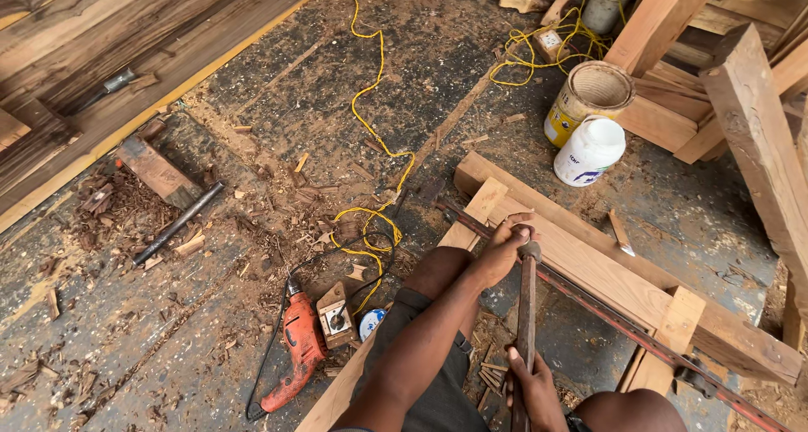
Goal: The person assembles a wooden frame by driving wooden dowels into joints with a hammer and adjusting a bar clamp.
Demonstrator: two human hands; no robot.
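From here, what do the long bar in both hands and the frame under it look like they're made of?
The long bar, gripped by the left hand at its top and the right hand lower down, looks like dark, dull metal, possibly rusty steel. The frame looks like bare, unfinished wood: pale reddish boards with visible grain.

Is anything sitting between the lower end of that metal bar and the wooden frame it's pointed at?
Nothing visible. Both hands grip the metal bar, left hand at its far end, right hand nearer the body. The left hand covers the tip over the wooden frame, so contact is hidden.

Rough bare-wood frame, dull rusty metal bar, glossy orange plastic drill
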